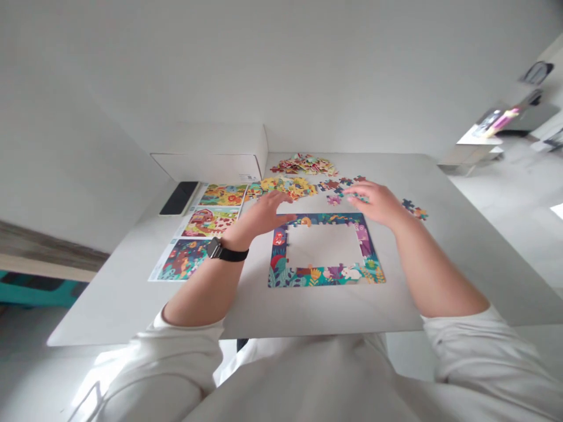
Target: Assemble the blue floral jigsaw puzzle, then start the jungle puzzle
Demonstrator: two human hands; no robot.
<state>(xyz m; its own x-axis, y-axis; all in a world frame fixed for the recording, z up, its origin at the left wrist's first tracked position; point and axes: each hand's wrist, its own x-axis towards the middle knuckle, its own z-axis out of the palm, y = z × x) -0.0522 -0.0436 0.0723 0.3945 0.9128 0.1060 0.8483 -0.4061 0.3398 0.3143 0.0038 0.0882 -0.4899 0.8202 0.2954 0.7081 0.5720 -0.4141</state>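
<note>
A jigsaw puzzle border [325, 278] lies flat in front of me, a full rectangle of joined edge pieces around a bare middle. Over its upper left corner hovers my left hand [268, 214], fingers apart and holding nothing that I can see. My right hand [373, 202] is above the upper right corner with its fingers spread, close to loose dark pieces [338, 189] and a purple piece [334, 200]. More loose pieces [414, 209] lie right of that hand. Some pieces under its fingers are partly hidden.
A yellow heap of pieces [292, 186] and a red heap [303, 164] lie farther back. On the left are a picture sheet [206, 220] with three scenes, a black phone [179, 198] and a white box [206, 164] by the wall. The grey table [334, 316] ends near my body.
</note>
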